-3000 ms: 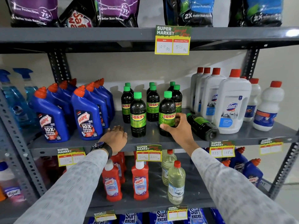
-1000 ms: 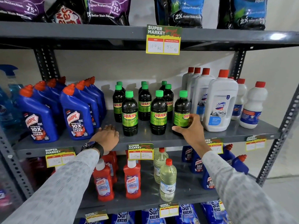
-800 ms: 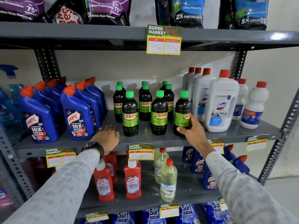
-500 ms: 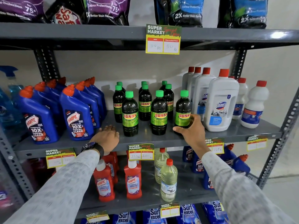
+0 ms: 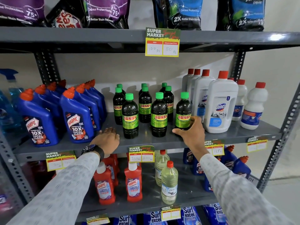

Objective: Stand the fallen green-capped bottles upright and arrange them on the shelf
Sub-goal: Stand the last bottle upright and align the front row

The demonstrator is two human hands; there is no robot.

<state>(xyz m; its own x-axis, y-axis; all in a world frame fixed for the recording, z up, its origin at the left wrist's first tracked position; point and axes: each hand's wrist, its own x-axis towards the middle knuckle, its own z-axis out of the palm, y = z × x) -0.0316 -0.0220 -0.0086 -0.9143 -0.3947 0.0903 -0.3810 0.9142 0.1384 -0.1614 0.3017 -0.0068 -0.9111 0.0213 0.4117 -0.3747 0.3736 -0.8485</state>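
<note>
Grey metal shelf (image 5: 162, 140) carries upright green-capped bottles (image 5: 144, 104). Your right hand (image 5: 190, 133) has its fingers clamped on the rightmost bottle (image 5: 183, 111); your left hand (image 5: 108, 138) lies flat, fingers together, on the shelf edge.

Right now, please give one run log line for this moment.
right hand: gripping base of upright dark green-capped plastic bottle | left hand: flat on grey metal shelf | fallen bottles: none visible
</note>
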